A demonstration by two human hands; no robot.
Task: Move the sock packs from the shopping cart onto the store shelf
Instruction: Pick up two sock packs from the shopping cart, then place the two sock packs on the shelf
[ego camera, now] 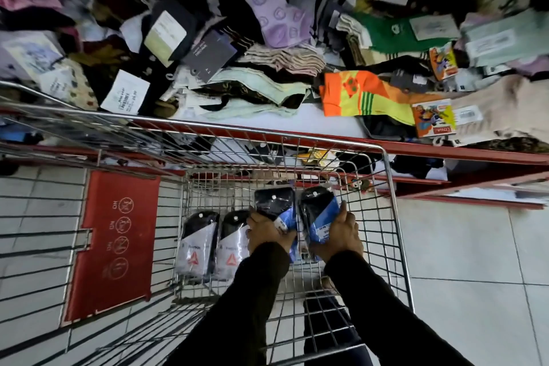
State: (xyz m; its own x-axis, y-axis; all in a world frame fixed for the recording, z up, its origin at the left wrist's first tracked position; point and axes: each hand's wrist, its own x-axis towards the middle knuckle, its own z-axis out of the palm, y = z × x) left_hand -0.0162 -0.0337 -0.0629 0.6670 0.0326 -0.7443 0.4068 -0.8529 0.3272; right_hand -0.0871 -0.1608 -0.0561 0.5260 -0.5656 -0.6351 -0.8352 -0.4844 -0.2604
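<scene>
Both my hands reach down into the wire shopping cart (pixel 389 187). My left hand (pixel 266 232) grips a dark sock pack with a blue label (pixel 274 202). My right hand (pixel 341 232) grips a second dark sock pack with a blue label (pixel 319 211) beside it. Two more packs with white labels and a red triangle logo, one (pixel 197 242) next to the other (pixel 233 242), lie on the cart's floor to the left of my hands. The store shelf (pixel 267 120), red-edged with a white surface, lies just beyond the cart.
The shelf is heaped with loose socks: an orange-and-yellow pair (pixel 359 93), a green pair (pixel 386 36), a lilac sock (pixel 273 6), several tagged dark ones. A red child-seat flap (pixel 116 241) folds down at the cart's left. Lower red shelves (pixel 475 178) stand at right above a tiled floor.
</scene>
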